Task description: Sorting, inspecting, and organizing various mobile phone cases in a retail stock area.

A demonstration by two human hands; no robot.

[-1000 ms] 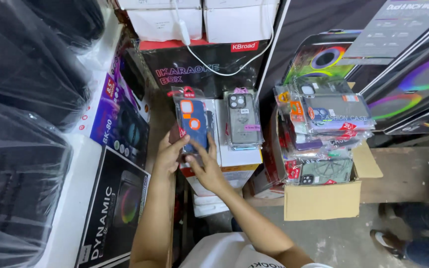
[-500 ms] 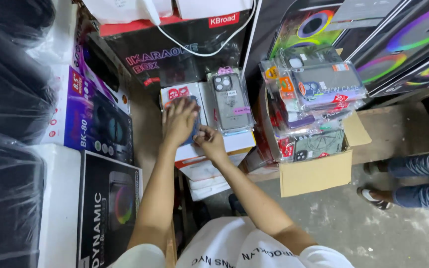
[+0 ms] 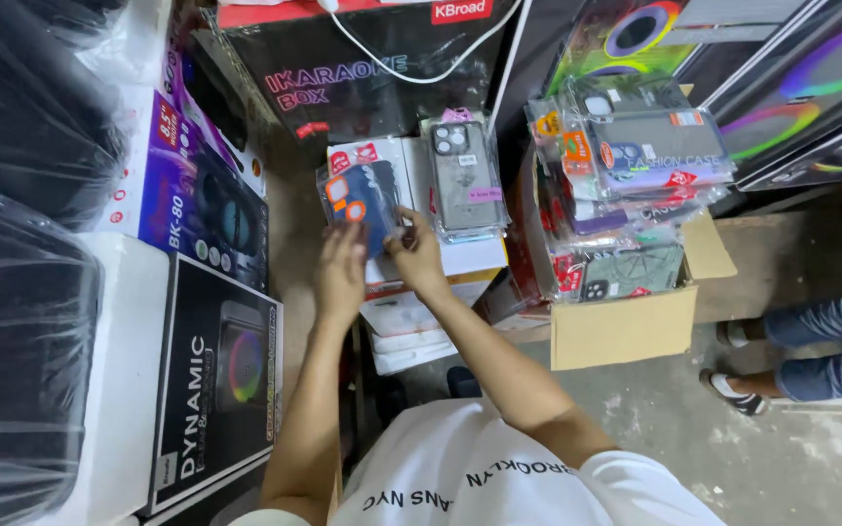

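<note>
A: Head view: what is the grip on?

B: Both hands grasp one phone case [image 3: 363, 206], dark blue with orange patches, sealed in a clear packet. The left hand [image 3: 341, 273] holds its lower left edge from beneath, fingers up along the packet; the right hand [image 3: 419, 259] pinches its lower right side.

A: How does the case lie?

B: Its long axis runs away from the person, leaning a little left, and the packet sits above and just ahead of both hands. It hovers over the stack of white boxes [image 3: 411, 312]; I cannot tell if it touches them.

A: Which hand is nearer to what lies around?

B: The right one. Just beside it, to the right, lies a grey phone case [image 3: 467, 175] in its packet, on the same stack and with a parallel long axis. Further right, a cardboard box [image 3: 626, 326] holds a pile of packed cases [image 3: 635, 175].

A: And on the left?

B: Printed speaker cartons [image 3: 211, 380], then bundles wrapped in plastic [image 3: 21, 331]. Another person's legs [image 3: 821, 341] show at the right edge.
</note>
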